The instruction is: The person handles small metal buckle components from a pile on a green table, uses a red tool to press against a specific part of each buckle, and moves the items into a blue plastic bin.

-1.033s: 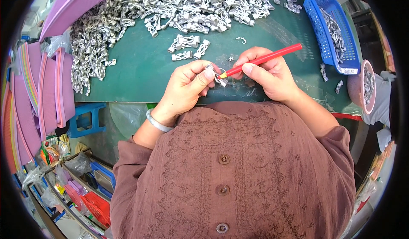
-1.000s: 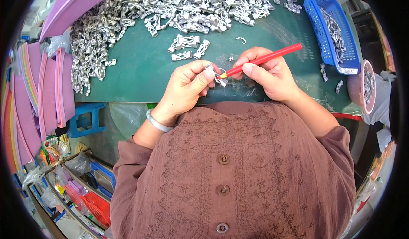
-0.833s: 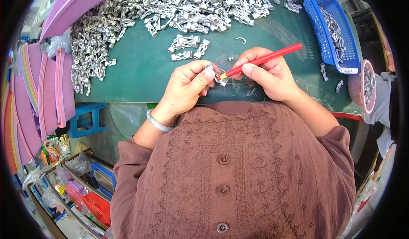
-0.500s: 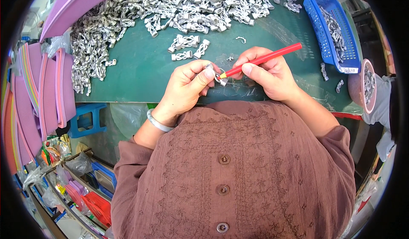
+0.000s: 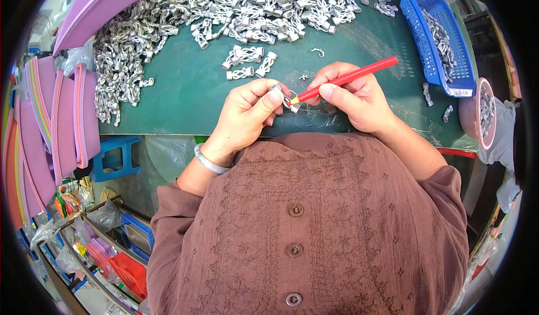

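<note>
Between the thumb and fingers of my left hand [image 5: 245,110] is a small silver metal piece [image 5: 295,109], partly covered by the fingertips. My right hand [image 5: 359,103] grips a red pencil-shaped tool [image 5: 373,68], closed around its lower part. The tool's yellowish tip meets the held piece or lies just in front of it; I cannot tell which. Beyond my left hand, several similar pieces with twisted strands and round end caps [image 5: 240,74] lie on the green tabletop [image 5: 185,99]. A tiny silver scrap [image 5: 304,77] rests near my right fingertips.
A large heap of silver pieces [image 5: 264,12] spreads along the far side and left. At the right stand a blue perforated basket [image 5: 412,23] and a pink tub [image 5: 470,113], both holding pieces. Purple trays [image 5: 64,130] are stacked at the left, above a blue stool [image 5: 115,175].
</note>
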Action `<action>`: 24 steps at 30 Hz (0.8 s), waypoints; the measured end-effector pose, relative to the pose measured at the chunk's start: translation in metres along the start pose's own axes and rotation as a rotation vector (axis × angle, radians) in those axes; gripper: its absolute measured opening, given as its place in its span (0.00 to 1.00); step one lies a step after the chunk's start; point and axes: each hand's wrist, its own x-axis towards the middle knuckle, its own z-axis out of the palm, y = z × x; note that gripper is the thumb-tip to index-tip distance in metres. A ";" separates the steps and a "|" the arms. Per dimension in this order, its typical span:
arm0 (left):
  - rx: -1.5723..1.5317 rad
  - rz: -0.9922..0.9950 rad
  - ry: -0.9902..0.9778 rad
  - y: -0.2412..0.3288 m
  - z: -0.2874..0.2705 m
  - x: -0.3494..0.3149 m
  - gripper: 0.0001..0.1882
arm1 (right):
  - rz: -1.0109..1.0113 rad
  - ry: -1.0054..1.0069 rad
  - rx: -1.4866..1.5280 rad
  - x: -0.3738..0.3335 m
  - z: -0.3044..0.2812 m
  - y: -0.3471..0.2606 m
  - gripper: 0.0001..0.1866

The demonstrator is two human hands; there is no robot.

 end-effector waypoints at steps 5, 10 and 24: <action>0.000 0.010 -0.001 -0.001 -0.001 0.000 0.13 | -0.003 0.029 0.009 0.001 0.000 -0.001 0.06; -0.006 0.002 -0.002 0.000 -0.001 0.000 0.13 | -0.002 -0.001 0.015 0.001 -0.003 0.000 0.06; 0.002 0.010 0.004 -0.001 -0.001 0.000 0.12 | 0.025 -0.002 0.019 0.001 -0.001 0.000 0.06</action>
